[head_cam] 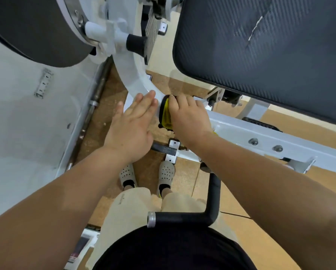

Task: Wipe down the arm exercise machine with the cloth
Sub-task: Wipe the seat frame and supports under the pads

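On machine frame (136, 80), cloth (165, 114) just right of left hand (132, 121)

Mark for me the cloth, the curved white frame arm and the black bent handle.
cloth (165, 114): head view, on its exposed yellow fold.
curved white frame arm (133, 75): head view, on the middle of the curve.
black bent handle (182, 218): head view, on the horizontal grip section.

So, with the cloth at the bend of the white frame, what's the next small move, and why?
Probably slide the cloth upward along the curved white frame. The right hand grips the cloth against the frame's lower bend, the left hand rests flat beside it with straight fingers, and the curve above them lies open to a wipe.
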